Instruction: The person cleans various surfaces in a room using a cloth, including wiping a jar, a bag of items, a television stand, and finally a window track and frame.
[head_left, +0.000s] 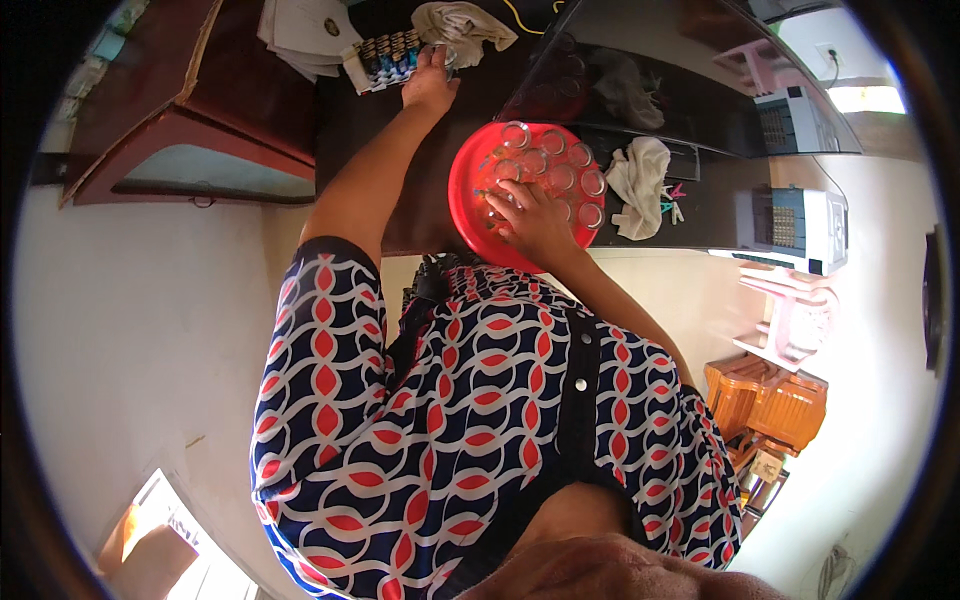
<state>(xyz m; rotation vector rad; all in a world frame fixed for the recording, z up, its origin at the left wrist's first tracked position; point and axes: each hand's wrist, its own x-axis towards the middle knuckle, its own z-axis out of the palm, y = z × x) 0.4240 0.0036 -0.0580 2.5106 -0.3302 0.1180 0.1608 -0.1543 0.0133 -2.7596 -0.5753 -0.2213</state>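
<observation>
A round red plastic tray (466, 214) lies at the counter's front edge and bears several clear glasses (553, 142). Over its lower part rests my right hand (534, 223), fingers spread among the glasses; whether it grips one I cannot tell. My left hand (431, 82) reaches to the back of the dark counter, its fingers at a clear glass object (450, 60), partly hidden. Beside that hand stands an open box of batteries (390, 56). A crumpled beige cloth (465, 28) lies just behind it.
Papers (307, 34) lie at the back left, near a dark red cabinet (247, 97). Right of the tray are a pale cloth (641, 187) and several clothes pegs (673, 202). A glossy black panel (675, 90) rises behind them. A yellow cord (521, 21) runs at the back.
</observation>
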